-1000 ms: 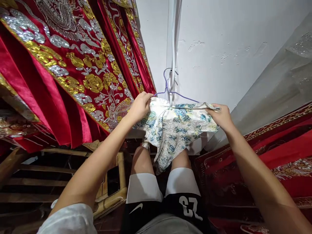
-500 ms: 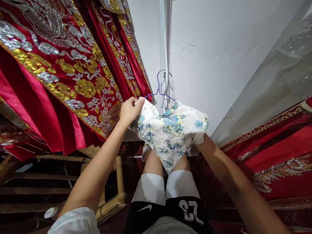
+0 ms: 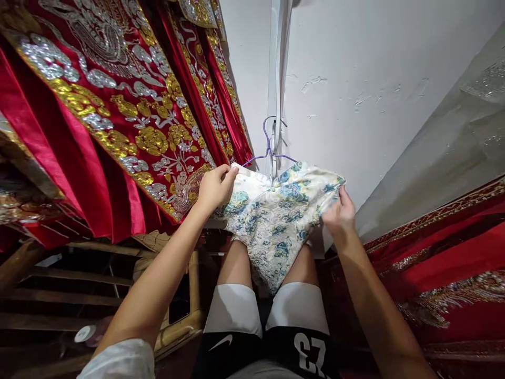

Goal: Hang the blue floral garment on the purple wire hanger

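A white garment with blue and green flowers (image 3: 276,221), short-sleeved and open at the neck, hangs in front of me. It is on a purple wire hanger (image 3: 269,152), whose hook is up by a pale vertical strip on the wall. My left hand (image 3: 216,188) pinches the garment at its left shoulder, thumb on top. At the other side, my right hand (image 3: 340,213) grips the edge of the right sleeve between thumb and fingers. The garment is spread between both hands, its lower end narrowing to a point above my legs.
Red cloth embroidered in gold and silver (image 3: 153,142) hangs on the left. Below it stands a bamboo frame (image 3: 193,321), with a white-capped bottle (image 3: 84,334) near it. A pale wall (image 3: 355,63) is ahead. More red beaded cloth (image 3: 469,263) lies along the right.
My right hand, hidden behind the sleeve before, now shows outside it and grips its edge. The right sleeve is drawn outward. My left hand stays at the left shoulder. The view has shifted slightly.
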Demonstrator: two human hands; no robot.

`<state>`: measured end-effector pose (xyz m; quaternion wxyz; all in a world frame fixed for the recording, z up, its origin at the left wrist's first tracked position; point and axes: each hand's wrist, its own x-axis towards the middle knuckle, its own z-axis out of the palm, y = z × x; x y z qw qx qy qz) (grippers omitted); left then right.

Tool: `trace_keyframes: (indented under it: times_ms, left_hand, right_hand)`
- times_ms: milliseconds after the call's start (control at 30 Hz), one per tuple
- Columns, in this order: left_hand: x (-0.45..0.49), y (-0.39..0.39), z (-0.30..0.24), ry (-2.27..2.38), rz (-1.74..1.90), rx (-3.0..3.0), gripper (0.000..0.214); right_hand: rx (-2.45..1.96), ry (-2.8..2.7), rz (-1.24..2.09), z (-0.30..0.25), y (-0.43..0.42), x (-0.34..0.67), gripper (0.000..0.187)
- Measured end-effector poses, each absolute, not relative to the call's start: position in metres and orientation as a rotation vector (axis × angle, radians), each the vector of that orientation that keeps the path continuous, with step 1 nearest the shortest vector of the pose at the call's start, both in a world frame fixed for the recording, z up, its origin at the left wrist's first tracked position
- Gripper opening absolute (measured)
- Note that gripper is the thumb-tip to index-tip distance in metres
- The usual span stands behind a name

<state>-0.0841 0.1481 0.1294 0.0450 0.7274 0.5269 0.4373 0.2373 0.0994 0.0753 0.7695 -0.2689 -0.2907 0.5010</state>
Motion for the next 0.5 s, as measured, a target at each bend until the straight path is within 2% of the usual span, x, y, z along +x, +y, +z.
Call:
trace_keyframes:
  times_ms: [100,233,333,433,500]
  left_hand:
    - [-0.084,0.146,0.132,1.578,1.369,2.181,0.042]
    - [-0.082,0.146,0.138,1.629,1.372,2.228,0.042]
    - [-0.083,0.15,0.135,1.622,1.438,2.203,0.049]
    - [-0.084,0.152,0.127,1.571,1.565,1.992,0.058]
    - [-0.082,0.146,0.12,1.532,1.691,1.778,0.062]
  right_hand:
    - [-0.508,-0.679,1.095,0.109,0.099,0.245,0.032]
    - [-0.427,-0.836,1.082,0.15,0.081,0.225,0.038]
    - [-0.396,-1.018,1.171,0.161,0.054,0.199,0.045]
    - [-0.335,-1.431,1.413,0.157,0.024,0.185,0.056]
    - [-0.289,-1.837,1.518,0.151,0.01,0.183,0.056]
